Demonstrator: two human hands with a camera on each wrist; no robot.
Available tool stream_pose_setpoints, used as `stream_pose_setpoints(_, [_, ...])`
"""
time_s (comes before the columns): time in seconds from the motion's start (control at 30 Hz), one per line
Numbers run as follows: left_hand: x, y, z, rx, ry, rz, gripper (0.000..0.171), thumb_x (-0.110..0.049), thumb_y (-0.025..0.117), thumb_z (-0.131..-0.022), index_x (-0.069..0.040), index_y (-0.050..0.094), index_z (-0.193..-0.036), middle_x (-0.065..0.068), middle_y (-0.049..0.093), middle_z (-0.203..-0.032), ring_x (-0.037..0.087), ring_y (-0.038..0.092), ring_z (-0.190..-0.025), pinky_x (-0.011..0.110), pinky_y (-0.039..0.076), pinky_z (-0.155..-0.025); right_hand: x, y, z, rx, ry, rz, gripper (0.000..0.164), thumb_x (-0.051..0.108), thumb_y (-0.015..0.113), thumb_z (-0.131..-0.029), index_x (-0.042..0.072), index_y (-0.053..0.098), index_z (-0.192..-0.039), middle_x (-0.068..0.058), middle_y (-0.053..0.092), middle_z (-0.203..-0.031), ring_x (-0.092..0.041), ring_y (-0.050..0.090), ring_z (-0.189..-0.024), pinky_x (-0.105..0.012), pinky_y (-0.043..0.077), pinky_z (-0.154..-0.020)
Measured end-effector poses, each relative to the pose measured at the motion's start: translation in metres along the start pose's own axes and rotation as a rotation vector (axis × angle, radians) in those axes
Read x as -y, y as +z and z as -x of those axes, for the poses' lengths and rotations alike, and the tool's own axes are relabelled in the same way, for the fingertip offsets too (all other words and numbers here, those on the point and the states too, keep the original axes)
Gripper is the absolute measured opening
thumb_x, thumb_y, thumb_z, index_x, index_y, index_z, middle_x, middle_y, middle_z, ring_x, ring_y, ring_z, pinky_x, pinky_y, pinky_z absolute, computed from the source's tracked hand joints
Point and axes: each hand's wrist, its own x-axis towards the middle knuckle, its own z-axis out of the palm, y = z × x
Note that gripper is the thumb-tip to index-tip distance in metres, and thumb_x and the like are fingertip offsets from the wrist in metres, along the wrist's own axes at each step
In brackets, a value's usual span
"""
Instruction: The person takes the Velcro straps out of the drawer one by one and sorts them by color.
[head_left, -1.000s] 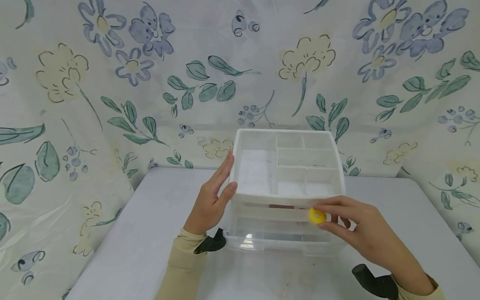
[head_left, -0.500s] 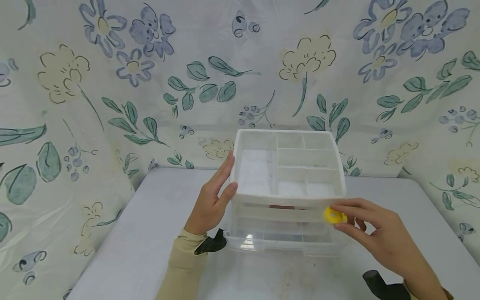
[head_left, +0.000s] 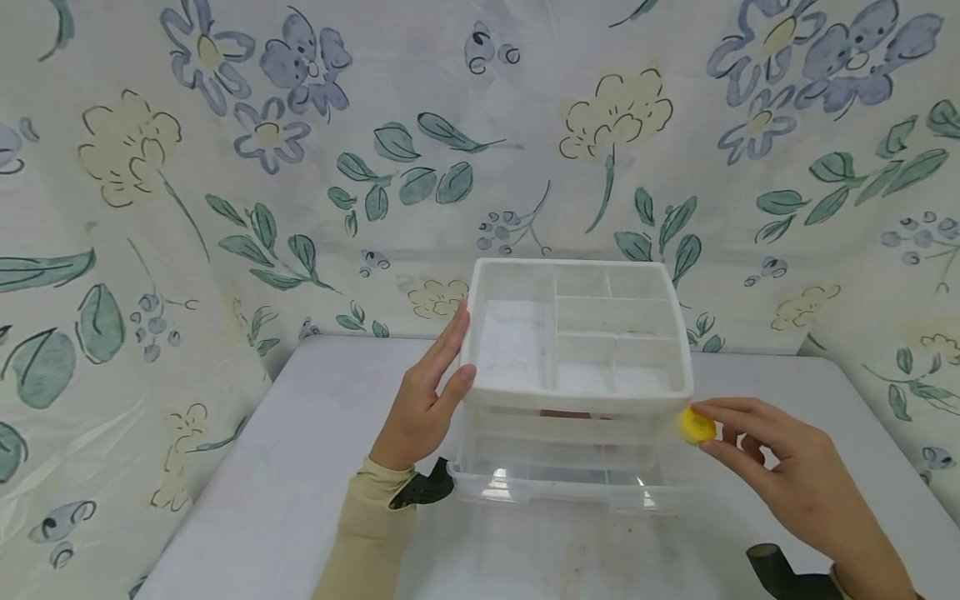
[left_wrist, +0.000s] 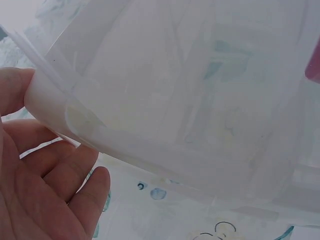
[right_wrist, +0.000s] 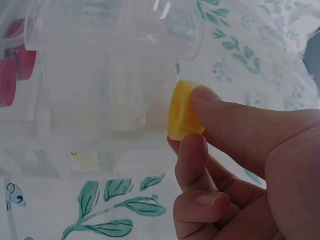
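Note:
A white plastic organizer box (head_left: 517, 395) with a divided top tray and clear drawers (head_left: 547, 479) below stands on the table. My left hand (head_left: 420, 400) rests against its left side, fingers straight along the wall and thumb at the front corner. In the left wrist view, this hand (left_wrist: 55, 175) lies at the edge of the see-through plastic. My right hand (head_left: 787, 467) pinches a small round yellow piece (head_left: 697, 426) between thumb and fingers, just off the box's right front corner. The right wrist view shows the yellow piece (right_wrist: 185, 111) edge-on, with a hollowed face.
Red round things (right_wrist: 21, 55) show through the clear plastic in the right wrist view. A white table (head_left: 315, 450) lies under the box. Flower-patterned cloth (head_left: 525, 108) hangs behind and at both sides. Both wrists carry black mounts (head_left: 423, 487).
My right hand has moved to the right with the yellow piece, from in front of the drawers to beyond the box's right corner. The left hand and the box stay put.

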Motion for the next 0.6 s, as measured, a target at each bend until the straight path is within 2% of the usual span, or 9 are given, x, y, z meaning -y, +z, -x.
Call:
stream_pose_setpoints(0.13, [-0.001, 0.000, 0.000, 0.002, -0.003, 0.000, 0.059, -0.020, 0.048, -0.108, -0.007, 0.024, -0.160, 0.003, 0.019, -0.167, 0.023, 0.019, -0.153, 0.036, 0.022, -0.121, -0.005, 0.000, 0.002, -0.028, 0.019, 0.011, 0.050, -0.010, 0.083, -0.072, 0.012, 0.074, -0.116, 0.009, 0.065, -0.098, -0.002, 0.046, -0.065, -0.017, 0.036, -0.048])
stream_pose_setpoints(0.33, [-0.001, 0.000, 0.000, -0.002, 0.001, 0.003, 0.060, -0.012, 0.050, -0.106, -0.006, 0.025, -0.159, 0.005, 0.019, -0.167, 0.023, 0.020, -0.152, 0.035, 0.022, -0.121, -0.011, 0.000, 0.003, -0.046, 0.018, 0.005, 0.049, -0.011, 0.081, -0.073, 0.011, 0.074, -0.116, 0.011, 0.065, -0.096, -0.002, 0.047, -0.065, -0.017, 0.036, -0.049])
stream_pose_setpoints(0.6, [-0.001, -0.001, 0.000, -0.001, -0.003, -0.009, 0.059, -0.016, 0.050, -0.107, -0.006, 0.025, -0.159, 0.005, 0.019, -0.167, 0.023, 0.020, -0.152, 0.035, 0.023, -0.121, -0.022, 0.000, 0.003, -0.077, 0.048, 0.048, 0.047, -0.011, 0.081, -0.075, 0.010, 0.074, -0.117, 0.007, 0.066, -0.098, -0.001, 0.048, -0.066, -0.014, 0.038, -0.050])
